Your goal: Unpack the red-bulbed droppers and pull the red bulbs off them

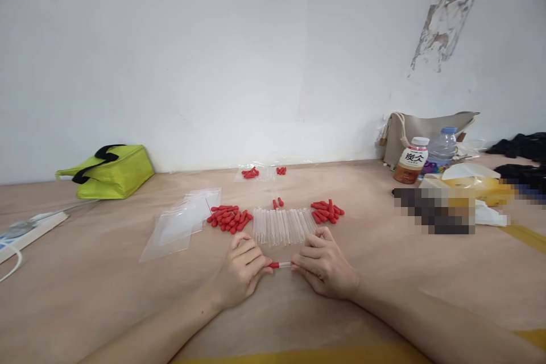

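Observation:
Between my two hands a clear dropper tube [285, 265] lies level, its left end in a red rubber bulb [274, 265]. My left hand [246, 266] pinches the bulb, and the fingers of my right hand [323, 264] close on the tube's other end. Just beyond them is a row of clear tubes [284, 226] laid side by side. A heap of red bulbs [229, 218] sits left of the row, a smaller heap [327, 211] to its right. Two loose red bulbs [278, 203] lie behind the tubes.
Clear plastic bags [183, 222] are fanned out at left, near a lime-green bag [115, 170] and a power strip [34, 233]. Against the wall lies a bag with red bulbs and tubes [260, 173]. Drink bottles [412, 160] and a beige bag [394, 136] stand at right.

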Tool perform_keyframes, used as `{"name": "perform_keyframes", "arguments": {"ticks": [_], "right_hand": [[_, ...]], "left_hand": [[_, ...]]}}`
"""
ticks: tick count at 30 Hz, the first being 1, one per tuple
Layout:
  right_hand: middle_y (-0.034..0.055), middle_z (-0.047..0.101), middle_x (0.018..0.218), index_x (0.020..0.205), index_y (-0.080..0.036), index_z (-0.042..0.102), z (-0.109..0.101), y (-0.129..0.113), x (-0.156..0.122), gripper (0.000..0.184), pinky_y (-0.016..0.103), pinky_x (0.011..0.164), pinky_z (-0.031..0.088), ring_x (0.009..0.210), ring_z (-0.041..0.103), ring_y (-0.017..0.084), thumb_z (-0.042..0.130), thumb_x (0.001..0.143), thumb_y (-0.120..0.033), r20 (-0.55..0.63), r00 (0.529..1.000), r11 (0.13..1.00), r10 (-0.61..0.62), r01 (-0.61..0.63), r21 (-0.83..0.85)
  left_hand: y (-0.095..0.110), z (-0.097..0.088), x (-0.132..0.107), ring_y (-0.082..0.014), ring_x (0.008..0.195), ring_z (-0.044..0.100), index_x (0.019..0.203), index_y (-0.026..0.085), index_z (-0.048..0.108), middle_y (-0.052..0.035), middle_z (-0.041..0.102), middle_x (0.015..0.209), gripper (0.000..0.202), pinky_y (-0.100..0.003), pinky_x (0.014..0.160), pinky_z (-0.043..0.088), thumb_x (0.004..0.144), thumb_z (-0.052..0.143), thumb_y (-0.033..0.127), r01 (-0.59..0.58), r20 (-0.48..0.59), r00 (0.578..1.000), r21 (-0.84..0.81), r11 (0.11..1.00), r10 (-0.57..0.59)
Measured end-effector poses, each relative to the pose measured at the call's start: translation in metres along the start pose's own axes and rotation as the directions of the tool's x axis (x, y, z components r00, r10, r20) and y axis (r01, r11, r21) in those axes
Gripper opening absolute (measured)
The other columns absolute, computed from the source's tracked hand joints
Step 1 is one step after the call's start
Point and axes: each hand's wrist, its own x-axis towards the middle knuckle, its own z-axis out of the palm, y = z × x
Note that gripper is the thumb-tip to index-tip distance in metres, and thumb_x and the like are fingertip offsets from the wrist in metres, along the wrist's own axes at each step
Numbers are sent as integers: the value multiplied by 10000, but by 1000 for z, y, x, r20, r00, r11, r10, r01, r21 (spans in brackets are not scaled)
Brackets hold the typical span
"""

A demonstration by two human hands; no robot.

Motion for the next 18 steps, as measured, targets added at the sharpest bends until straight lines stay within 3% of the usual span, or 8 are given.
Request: {"name": "perform_keyframes", "arguments": {"ticks": [14, 18], "right_hand": [[-23, 495, 537, 659, -173, 561, -1, 3, -6, 190, 315, 679, 217, 656, 414, 114, 472, 820, -221, -25, 999, 999, -30, 31, 31], [-13, 513, 549, 665, -177, 577, -6, 9, -7, 197, 318, 690, 237, 646, 414, 118, 466, 822, -221, -63, 997, 998, 54, -51, 41]], "left_hand": [[3, 0, -3, -127, 648, 483, 816, 174, 579, 5, 575, 622, 74, -334, 729, 354, 817, 513, 140, -50, -83, 995, -38, 998, 47], [-2, -5, -6, -136, 655, 494, 832, 174, 579, -1, 582, 623, 91, -327, 693, 361, 809, 512, 116, -26, -111, 993, -9, 1000, 25]]}}
